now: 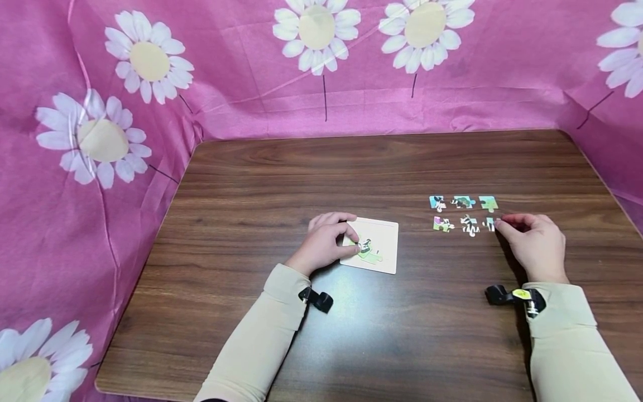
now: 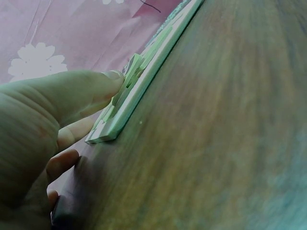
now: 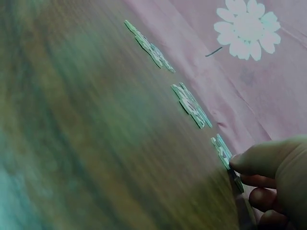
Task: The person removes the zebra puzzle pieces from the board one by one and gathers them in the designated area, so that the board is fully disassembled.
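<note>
My left hand (image 1: 329, 240) is at the left side of a pale square puzzle board (image 1: 385, 234). Its thumb and index finger pinch a black, white and green puzzle piece (image 2: 130, 72), slightly tilted over the board in the left wrist view. A green piece (image 1: 373, 258) lies in the board beside those fingers. Farther right, my right hand (image 1: 540, 245) pinches the edge of a black-and-white puzzle piece (image 1: 489, 224) at the right end of the front row. That piece (image 3: 222, 152) appears flat on the table, partly hidden by the thumb.
Left of the right hand lie a black-and-white piece (image 1: 470, 224) and a pink-green piece (image 1: 442, 224). Behind them is a row of three pieces, with a green one (image 1: 488, 203) at its right end. Pink flowered cloth (image 1: 241, 100) surrounds the brown wooden table (image 1: 241, 223).
</note>
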The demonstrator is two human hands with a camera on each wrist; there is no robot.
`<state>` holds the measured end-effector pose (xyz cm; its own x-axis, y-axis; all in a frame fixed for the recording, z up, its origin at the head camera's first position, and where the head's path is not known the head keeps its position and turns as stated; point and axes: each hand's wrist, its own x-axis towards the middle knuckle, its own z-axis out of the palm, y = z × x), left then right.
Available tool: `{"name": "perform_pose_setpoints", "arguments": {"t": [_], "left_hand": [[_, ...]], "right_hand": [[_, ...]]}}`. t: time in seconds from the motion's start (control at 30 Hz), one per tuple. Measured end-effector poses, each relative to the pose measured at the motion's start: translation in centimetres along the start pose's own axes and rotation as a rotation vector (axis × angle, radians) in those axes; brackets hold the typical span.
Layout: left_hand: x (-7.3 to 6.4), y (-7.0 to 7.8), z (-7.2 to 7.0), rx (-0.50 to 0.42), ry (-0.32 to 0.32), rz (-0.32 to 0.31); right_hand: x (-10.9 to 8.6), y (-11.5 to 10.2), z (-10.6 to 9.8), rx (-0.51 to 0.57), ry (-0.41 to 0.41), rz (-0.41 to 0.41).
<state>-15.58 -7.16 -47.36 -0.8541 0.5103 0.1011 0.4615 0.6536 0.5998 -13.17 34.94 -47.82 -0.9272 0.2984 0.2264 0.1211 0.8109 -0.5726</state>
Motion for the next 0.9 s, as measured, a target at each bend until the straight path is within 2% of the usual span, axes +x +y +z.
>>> {"name": "perform_pose_setpoints", "arguments": {"t": [0.2,0.27,0.33,0.43,0.47,0.53,0.67,0.9], "left_hand": [[-0.1,0.0,-0.1,0.006,0.007,-0.004],[-0.2,0.0,-0.2,0.008,0.004,-0.003],[-0.2,0.0,-0.1,0.011,0.000,0.000],[-0.1,-0.1,0.0,0.016,-0.004,0.002],[-0.1,-0.1,0.0,0.013,-0.007,0.001],[-0.1,-0.1,0.1,0.015,-0.011,-0.006],[-0.1,-0.1,0.1,0.013,-0.017,-0.011],[0.1,0.0,0.0,0.008,-0.014,-0.014]], "right_hand": [[0.4,-0.3,0.1,-0.011,-0.007,-0.006],[0.3,-0.4,0.2,0.039,0.023,0.057],[0.1,-0.5,0.4,0.166,0.103,0.157],[-0.3,-0.7,0.8,0.404,0.297,0.275],[-0.5,-0.7,1.0,0.470,0.351,0.287],[-0.7,-0.8,1.3,0.514,0.403,0.271],[-0.8,-1.0,1.7,0.537,0.392,0.250],[-0.1,-1.5,1.4,0.559,0.299,0.266]]}}
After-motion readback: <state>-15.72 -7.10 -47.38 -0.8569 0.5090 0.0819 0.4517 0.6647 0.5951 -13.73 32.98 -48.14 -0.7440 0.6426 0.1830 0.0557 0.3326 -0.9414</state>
